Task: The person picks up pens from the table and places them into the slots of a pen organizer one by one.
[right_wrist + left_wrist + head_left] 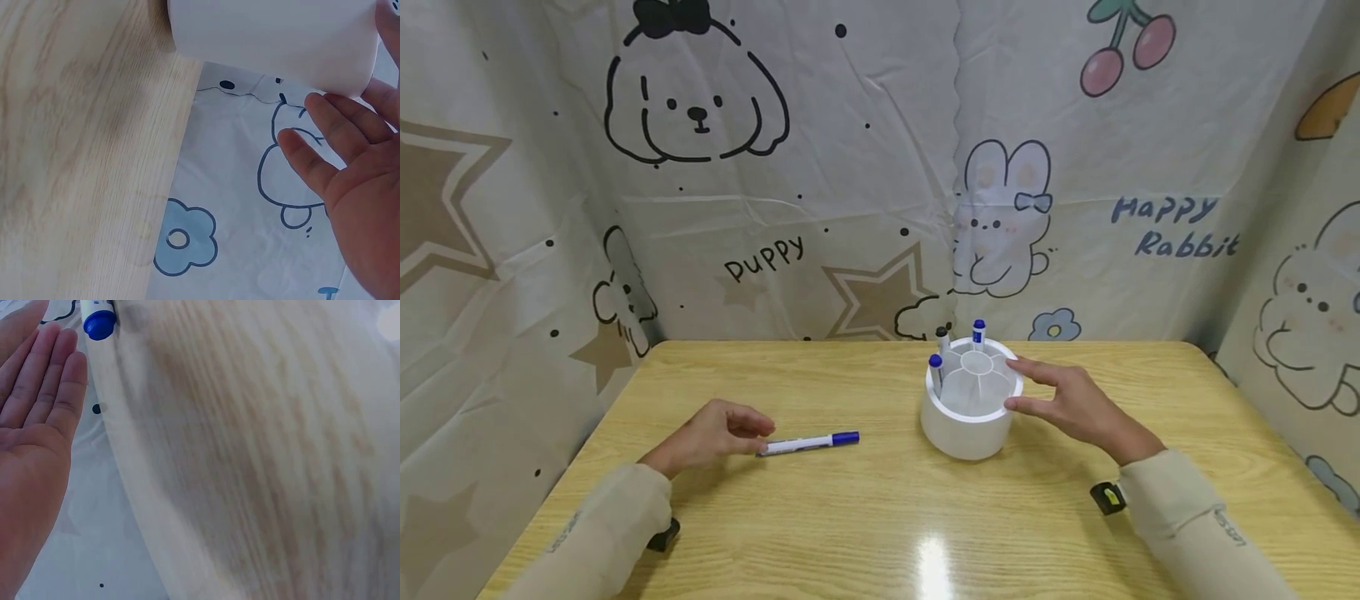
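A white marker with a blue cap [808,443] lies on the table, its cap pointing right. My left hand [722,435] is at the marker's left end, its thumb beside it. In the left wrist view the fingers [50,394] are extended, and the marker's blue end [100,325] shows beyond them. A round white pen holder [967,433] with wedge-shaped compartments stands right of centre. My right hand [1078,407] touches its right side with spread thumb and fingers. Two blue-capped markers [979,335] and a dark-capped one [943,340] stand in the holder.
The light wooden table [865,517] ends at a patterned cloth [865,183] hung behind and at both sides. A small black device [1107,497] sits at the right wrist, another [664,535] at the left.
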